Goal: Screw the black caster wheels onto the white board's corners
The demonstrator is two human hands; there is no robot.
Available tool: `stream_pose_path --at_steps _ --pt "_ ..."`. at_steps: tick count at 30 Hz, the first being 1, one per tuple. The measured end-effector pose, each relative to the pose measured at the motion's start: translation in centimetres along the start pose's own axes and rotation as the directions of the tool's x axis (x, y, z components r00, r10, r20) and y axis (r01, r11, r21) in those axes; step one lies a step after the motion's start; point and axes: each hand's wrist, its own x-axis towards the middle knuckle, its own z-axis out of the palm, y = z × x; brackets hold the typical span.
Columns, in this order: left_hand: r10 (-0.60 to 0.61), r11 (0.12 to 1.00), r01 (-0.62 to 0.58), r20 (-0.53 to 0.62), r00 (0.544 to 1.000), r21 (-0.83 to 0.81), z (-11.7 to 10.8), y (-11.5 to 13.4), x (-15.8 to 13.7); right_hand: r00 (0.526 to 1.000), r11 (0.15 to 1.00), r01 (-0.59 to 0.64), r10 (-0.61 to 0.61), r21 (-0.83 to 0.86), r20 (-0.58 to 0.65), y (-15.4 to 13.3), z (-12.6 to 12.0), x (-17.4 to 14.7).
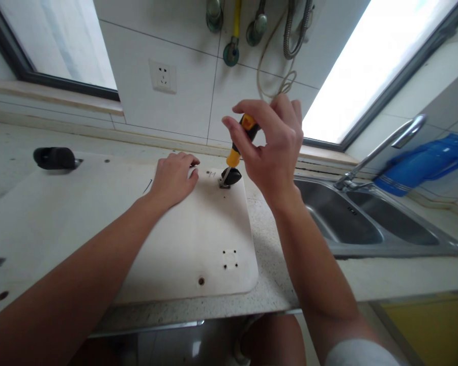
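A white board (pixel 175 244) with rounded corners lies flat on the speckled countertop. My right hand (pixel 273 140) grips a yellow-and-black screwdriver (pixel 233 156) by its handle, thumb and fingers around it. The screwdriver leans, its shaft running down to the metal plate of a black caster wheel (pixel 232 176) at the board's far right corner. Whether the tip sits in a screw is too small to tell. My left hand (pixel 175 175) rests on the board left of the caster, fingers stretched toward the far edge, holding nothing.
Another black caster (pixel 54 158) stands at the board's far left. To the right are a double steel sink (pixel 339 213), a faucet (pixel 385 147) and a blue jug (pixel 420 165). A wall socket (pixel 163 76) and pipe valves (pixel 231 53) are on the tiled wall behind.
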Motion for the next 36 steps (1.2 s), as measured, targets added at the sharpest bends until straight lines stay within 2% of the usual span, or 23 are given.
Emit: stream_pose_path --at_steps 2,5,6,9,11,14,16,20,25,29,30,32,34,36 --pt "0.031 1.0 -0.031 -0.003 1.0 0.001 -0.2 0.2 -0.1 1.0 1.0 0.0 0.0 0.004 -0.004 0.3 0.1 0.0" --pt "0.102 0.995 -0.102 0.007 0.995 -0.022 -0.4 0.8 -0.3 0.988 0.991 0.044 -0.062 0.123 0.143 0.7 0.1 0.1" --pt "0.134 0.99 -0.134 0.018 0.991 -0.039 -0.4 1.0 -0.3 0.985 0.988 0.04 -0.064 0.149 0.158 0.8 0.1 0.1" --pt "0.251 0.964 -0.244 0.06 0.966 -0.108 -0.4 1.5 -0.5 0.999 0.996 -0.011 0.007 0.093 0.04 0.6 0.2 -0.1" --pt "0.322 0.94 -0.308 0.081 0.943 -0.15 -0.2 1.5 -0.5 1.0 0.998 0.0 0.001 0.059 -0.008 0.2 0.0 -0.1" --pt "0.376 0.917 -0.355 0.097 0.922 -0.182 -0.1 1.3 -0.6 0.98 0.977 0.045 -0.084 0.206 0.183 -0.5 -0.5 -0.1" --pt "0.385 0.914 -0.363 0.106 0.917 -0.182 -0.1 1.2 -0.6 0.966 0.972 0.019 -0.077 0.232 0.247 -1.0 -0.8 -0.2" --pt "0.378 0.917 -0.356 0.106 0.92 -0.183 -0.2 1.3 -0.7 0.995 0.999 -0.031 0.032 -0.012 0.089 -1.3 -0.5 -0.1" --pt "0.369 0.921 -0.346 0.113 0.923 -0.179 -0.2 1.4 -0.8 0.965 0.988 0.044 -0.081 0.148 0.249 -0.5 -0.6 0.1" --pt "0.376 0.921 -0.358 0.109 0.92 -0.156 -0.1 1.3 -0.8 0.997 1.0 0.012 -0.01 -0.019 0.076 0.0 -0.3 0.1" --pt "0.378 0.921 -0.362 0.111 0.919 -0.143 -0.1 1.3 -0.8 0.998 0.999 0.011 -0.009 -0.036 0.063 0.0 -0.3 0.2" --pt "0.388 0.92 -0.376 0.113 0.915 -0.115 0.0 1.3 -0.8 0.99 0.999 0.036 -0.041 0.039 0.135 0.3 -0.6 0.3" --pt "0.394 0.918 -0.385 0.105 0.913 -0.102 0.1 1.4 -0.8 0.971 0.979 0.053 -0.096 0.195 0.219 0.7 -0.8 0.4" --pt "0.374 0.925 -0.367 0.076 0.924 -0.098 0.1 1.4 -0.7 0.976 0.964 0.04 -0.094 0.263 0.197 1.0 -0.7 0.4"
